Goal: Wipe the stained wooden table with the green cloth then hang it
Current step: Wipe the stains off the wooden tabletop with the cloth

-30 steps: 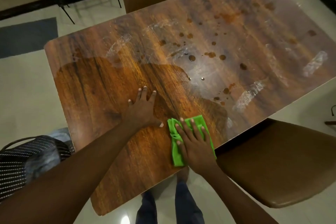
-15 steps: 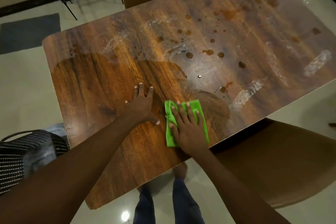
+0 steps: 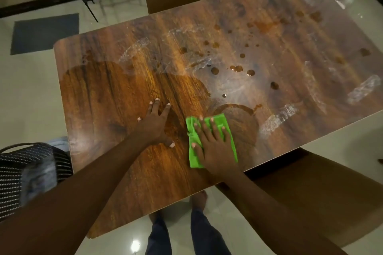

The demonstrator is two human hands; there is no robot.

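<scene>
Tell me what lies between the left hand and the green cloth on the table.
Only bare wiped wood: the head view shows nothing between the left hand and the green cloth under the right hand.

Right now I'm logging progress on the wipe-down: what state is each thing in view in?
green cloth: folded, flat on the table, pressed under the right hand.
right hand: fingers spread, palm down on the cloth.
left hand: flat on bare wood, holding nothing.
wooden table: near left part wiped, brown spots and white smears on the rest.
brown spots: unwiped.
</scene>
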